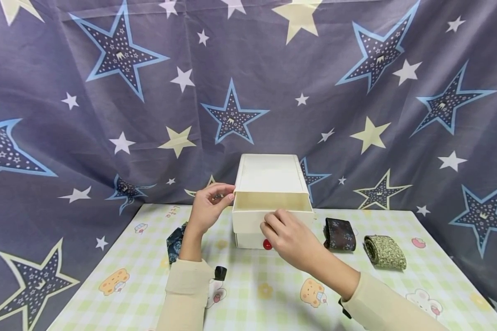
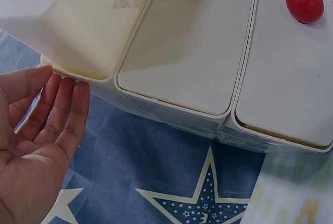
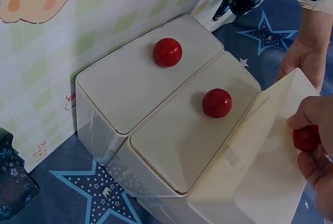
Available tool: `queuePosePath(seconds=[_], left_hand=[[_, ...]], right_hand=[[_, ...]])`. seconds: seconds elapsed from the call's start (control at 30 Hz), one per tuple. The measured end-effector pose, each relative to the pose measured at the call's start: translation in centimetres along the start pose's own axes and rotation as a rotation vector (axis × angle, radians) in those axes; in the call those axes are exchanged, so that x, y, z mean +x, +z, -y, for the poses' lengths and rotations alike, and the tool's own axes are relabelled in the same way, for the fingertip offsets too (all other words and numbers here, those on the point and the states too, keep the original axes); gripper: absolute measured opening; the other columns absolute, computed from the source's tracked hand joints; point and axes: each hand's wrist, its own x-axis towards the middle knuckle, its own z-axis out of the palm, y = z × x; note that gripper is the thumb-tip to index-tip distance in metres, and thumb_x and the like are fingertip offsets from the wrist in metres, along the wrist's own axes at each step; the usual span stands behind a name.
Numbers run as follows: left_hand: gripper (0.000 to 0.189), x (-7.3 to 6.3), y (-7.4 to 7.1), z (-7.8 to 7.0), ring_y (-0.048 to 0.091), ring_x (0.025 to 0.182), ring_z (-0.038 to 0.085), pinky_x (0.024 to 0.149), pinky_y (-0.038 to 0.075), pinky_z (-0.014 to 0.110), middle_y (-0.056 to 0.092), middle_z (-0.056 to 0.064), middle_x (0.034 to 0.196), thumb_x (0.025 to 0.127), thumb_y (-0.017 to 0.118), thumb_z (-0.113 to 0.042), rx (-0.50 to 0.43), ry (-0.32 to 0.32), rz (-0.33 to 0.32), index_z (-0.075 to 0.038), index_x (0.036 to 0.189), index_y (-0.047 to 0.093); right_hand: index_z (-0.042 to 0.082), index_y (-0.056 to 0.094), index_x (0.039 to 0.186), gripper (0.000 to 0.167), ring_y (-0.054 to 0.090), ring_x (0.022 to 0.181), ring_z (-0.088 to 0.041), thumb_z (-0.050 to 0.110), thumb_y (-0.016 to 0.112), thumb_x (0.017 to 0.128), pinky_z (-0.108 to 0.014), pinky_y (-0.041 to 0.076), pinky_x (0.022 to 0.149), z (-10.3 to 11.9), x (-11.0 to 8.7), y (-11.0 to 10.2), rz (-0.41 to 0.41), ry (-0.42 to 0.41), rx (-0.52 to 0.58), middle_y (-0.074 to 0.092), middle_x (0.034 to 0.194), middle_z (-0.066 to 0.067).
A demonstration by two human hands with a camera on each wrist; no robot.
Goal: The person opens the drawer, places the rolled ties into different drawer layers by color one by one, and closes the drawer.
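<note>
Your top drawer [image 1: 248, 221] is standing pulled out at the front of a white stacked drawer unit [image 1: 273, 171], which is sitting near the middle of the table's far side. Your right hand [image 1: 291, 239] is pinching the drawer's glossy red knob [image 3: 306, 139] between thumb and fingers. Your left hand [image 1: 209, 204] is gripping nothing; its fingers are extending fairly straight, and their tips are touching the casing's left front edge.

Inside, the drawer is showing cream-toned walls and a rough greyish patch [image 2: 130, 1]. Below it, two closed lower drawers [image 3: 182, 125] are presenting smooth white fronts with rounded corners, each bearing a shiny round red knob [image 3: 217, 103].

Farther out, a dark blue patterned bundle [image 1: 174, 243] is lying just left of your left forearm, partly hidden by it. On the right, a dark brown fabric roll [image 1: 340, 235] with blue-grey flowers is resting near a green fabric roll [image 1: 384, 252] with a fine mottled pattern.

Beneath everything, the tablecloth [image 1: 240, 299] is displaying pale green checks, cartoon animals and, near its far left edge, what is reading as "life". Behind, a wrinkled grey-blue cloth backdrop [image 1: 273, 59] is hanging, printed with stars.
</note>
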Motion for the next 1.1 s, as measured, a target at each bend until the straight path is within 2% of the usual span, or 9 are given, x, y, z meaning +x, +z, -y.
queuePosePath(seconds=[0.23,0.37,0.53,0.63,0.73,0.8,0.9,1.0,1.1], left_hand=[[0.022,0.0,0.0,0.2,0.066,0.099,0.016,0.078,0.057,0.025,0.070,0.017,0.113,0.093,0.076,-0.006,0.004,-0.001,-0.002,0.001,0.113,0.075],[0.022,0.0,0.0,0.2,0.066,0.099,0.016,0.077,0.055,0.024,0.070,0.016,0.113,0.092,0.077,-0.007,0.007,-0.001,-0.006,-0.001,0.113,0.076],[0.022,0.0,0.0,0.1,0.066,0.099,0.017,0.078,0.056,0.025,0.070,0.014,0.113,0.092,0.077,-0.008,0.006,-0.003,-0.005,-0.002,0.113,0.076],[0.022,-0.1,0.0,0.0,0.067,0.100,0.017,0.079,0.056,0.025,0.071,0.013,0.113,0.092,0.077,-0.009,0.013,-0.004,-0.007,-0.003,0.113,0.076],[0.022,-0.1,0.0,0.0,0.067,0.100,0.017,0.081,0.056,0.026,0.071,0.013,0.113,0.092,0.078,-0.009,0.019,-0.006,-0.008,-0.003,0.114,0.076],[0.023,-0.1,0.0,0.1,0.067,0.101,0.017,0.081,0.055,0.026,0.070,0.014,0.114,0.092,0.077,-0.009,0.023,-0.011,-0.010,-0.003,0.114,0.076],[0.022,-0.1,0.0,0.0,0.066,0.100,0.017,0.081,0.054,0.025,0.070,0.014,0.114,0.092,0.078,-0.008,0.029,-0.025,-0.017,-0.002,0.114,0.076],[0.023,-0.1,0.0,0.0,0.066,0.100,0.017,0.080,0.054,0.026,0.070,0.016,0.115,0.092,0.077,-0.005,0.040,-0.042,-0.019,0.000,0.114,0.075],[0.023,-0.1,0.0,-0.1,0.066,0.101,0.017,0.081,0.054,0.028,0.069,0.021,0.116,0.092,0.074,0.000,0.055,-0.051,-0.015,0.005,0.115,0.073]], right_hand=[[-0.001,0.070,0.104,0.035,0.054,0.086,-0.026,0.000,0.035,0.108,-0.033,0.050,0.077,0.3,0.0,-0.4,-0.009,-0.011,0.004,0.061,0.100,-0.011],[-0.001,0.070,0.103,0.025,0.054,0.086,-0.026,-0.002,0.044,0.103,-0.033,0.050,0.077,0.4,-0.1,-0.6,-0.014,-0.010,0.011,0.061,0.100,-0.011],[0.000,0.070,0.102,0.020,0.054,0.086,-0.025,-0.001,0.050,0.103,-0.033,0.050,0.077,0.6,-0.1,-1.1,-0.019,-0.005,0.021,0.061,0.100,-0.010],[0.000,0.071,0.102,0.009,0.054,0.086,-0.025,-0.001,0.063,0.097,-0.032,0.050,0.078,0.8,-0.1,-1.3,-0.011,-0.006,0.013,0.061,0.101,-0.010],[0.001,0.071,0.102,0.017,0.055,0.087,-0.024,0.001,0.079,0.086,-0.032,0.051,0.078,1.0,-0.1,-1.5,-0.002,-0.005,0.002,0.061,0.101,-0.010],[0.001,0.071,0.102,0.020,0.055,0.087,-0.025,0.002,0.081,0.085,-0.031,0.051,0.078,1.1,-0.1,-1.6,0.006,-0.001,0.002,0.061,0.100,-0.010],[0.002,0.070,0.100,0.005,0.055,0.087,-0.024,0.003,0.068,0.096,-0.031,0.051,0.077,1.2,-0.1,-1.7,0.020,0.007,0.017,0.060,0.100,-0.009],[0.003,0.069,0.098,0.029,0.054,0.085,-0.024,0.006,0.042,0.109,-0.031,0.049,0.075,1.4,-0.1,-1.8,0.024,0.017,0.036,0.059,0.098,-0.008],[0.003,0.068,0.096,0.045,0.053,0.084,-0.024,0.008,0.027,0.113,-0.030,0.049,0.073,1.5,0.0,-1.9,0.012,0.018,0.037,0.059,0.097,-0.008]])
